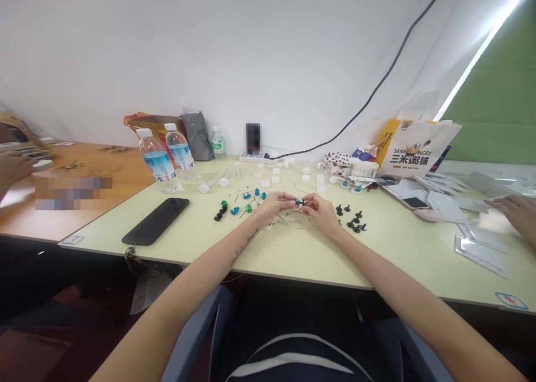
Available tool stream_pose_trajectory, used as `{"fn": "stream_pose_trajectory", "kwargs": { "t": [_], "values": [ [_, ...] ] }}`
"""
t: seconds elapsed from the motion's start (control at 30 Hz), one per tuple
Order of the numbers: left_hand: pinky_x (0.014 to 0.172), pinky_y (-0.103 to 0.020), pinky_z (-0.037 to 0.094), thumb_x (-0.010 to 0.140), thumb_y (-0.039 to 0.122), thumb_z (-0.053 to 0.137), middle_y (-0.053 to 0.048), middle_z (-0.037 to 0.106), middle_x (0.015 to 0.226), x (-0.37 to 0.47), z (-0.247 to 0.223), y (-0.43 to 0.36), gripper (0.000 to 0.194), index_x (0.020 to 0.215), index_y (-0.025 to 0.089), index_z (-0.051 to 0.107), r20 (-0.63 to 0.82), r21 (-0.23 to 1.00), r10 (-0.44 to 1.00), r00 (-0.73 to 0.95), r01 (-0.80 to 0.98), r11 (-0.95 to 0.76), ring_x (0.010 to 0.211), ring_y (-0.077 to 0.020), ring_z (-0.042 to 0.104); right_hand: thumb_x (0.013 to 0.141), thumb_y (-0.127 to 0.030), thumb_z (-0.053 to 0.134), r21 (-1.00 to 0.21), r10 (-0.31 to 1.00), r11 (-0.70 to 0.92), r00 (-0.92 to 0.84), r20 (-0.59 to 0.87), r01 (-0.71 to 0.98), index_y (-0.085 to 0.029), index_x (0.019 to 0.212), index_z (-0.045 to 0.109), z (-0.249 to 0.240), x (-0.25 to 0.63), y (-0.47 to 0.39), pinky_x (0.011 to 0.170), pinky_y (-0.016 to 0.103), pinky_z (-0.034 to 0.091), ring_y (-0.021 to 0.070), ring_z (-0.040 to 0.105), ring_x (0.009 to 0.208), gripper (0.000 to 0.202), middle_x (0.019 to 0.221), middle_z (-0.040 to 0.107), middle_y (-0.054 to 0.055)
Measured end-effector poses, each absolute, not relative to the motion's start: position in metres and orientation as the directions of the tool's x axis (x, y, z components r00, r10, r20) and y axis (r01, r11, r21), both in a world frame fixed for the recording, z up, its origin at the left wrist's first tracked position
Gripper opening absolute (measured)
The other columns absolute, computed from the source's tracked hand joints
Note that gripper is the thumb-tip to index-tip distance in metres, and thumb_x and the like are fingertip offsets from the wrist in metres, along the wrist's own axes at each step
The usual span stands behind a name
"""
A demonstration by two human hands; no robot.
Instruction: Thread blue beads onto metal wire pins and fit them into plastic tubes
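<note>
My left hand (pixel 274 205) and my right hand (pixel 321 210) meet over the pale green table (pixel 293 253), fingertips pinched together on a small blue bead-like piece (pixel 298 202). Thin metal pins (pixel 285 221) lie on the table under my hands. To the left are scattered blue and green beads (pixel 247 200) and a few black ones (pixel 220 212). Right of my right hand lies a cluster of small black caps (pixel 354 220).
A black phone (pixel 156 220) lies at left, behind it two water bottles (pixel 165 158). Clear tubes with white caps (pixel 268 176) stand at the back by a power strip (pixel 259 158). A printed bag (pixel 419 147) and papers sit right. Other people's hands (pixel 517 211) (pixel 12 170) work at both sides.
</note>
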State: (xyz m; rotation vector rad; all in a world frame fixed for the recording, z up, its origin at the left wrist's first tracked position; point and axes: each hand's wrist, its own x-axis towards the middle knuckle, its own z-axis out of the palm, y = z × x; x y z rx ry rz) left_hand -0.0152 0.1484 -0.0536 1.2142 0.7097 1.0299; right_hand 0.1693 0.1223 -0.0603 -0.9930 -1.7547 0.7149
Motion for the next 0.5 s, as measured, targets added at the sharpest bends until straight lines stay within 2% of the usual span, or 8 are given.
{"fn": "stream_pose_trajectory", "kwargs": {
  "t": [0.37, 0.5],
  "values": [
    [0.086, -0.031, 0.046, 0.061, 0.02, 0.076, -0.006, 0.067, 0.075, -0.0152, -0.0541, 0.1486, 0.027, 0.083, 0.009, 0.064, 0.084, 0.968, 0.914, 0.397, -0.251, 0.02, 0.074, -0.0136, 0.064, 0.075, -0.033, 0.058, -0.82, 0.875, 0.483, -0.205, 0.439, 0.308, -0.019, 0.088, 0.055, -0.0599, 0.1695, 0.1222, 0.058, 0.029, 0.051, 0.0147, 0.061, 0.057, 0.019, 0.068, 0.063, 0.001],
    [0.086, -0.031, 0.045, 0.061, 0.019, 0.076, -0.005, 0.067, 0.074, -0.0151, -0.0525, 0.1478, 0.028, 0.083, 0.008, 0.064, 0.081, 0.967, 0.914, 0.397, -0.253, 0.024, 0.075, -0.0143, 0.065, 0.075, -0.034, 0.058, -0.817, 0.871, 0.49, -0.206, 0.446, 0.303, -0.021, 0.096, 0.054, -0.0619, 0.1698, 0.1236, 0.059, 0.029, 0.051, 0.0148, 0.061, 0.058, 0.026, 0.069, 0.064, 0.0]
  ]
}}
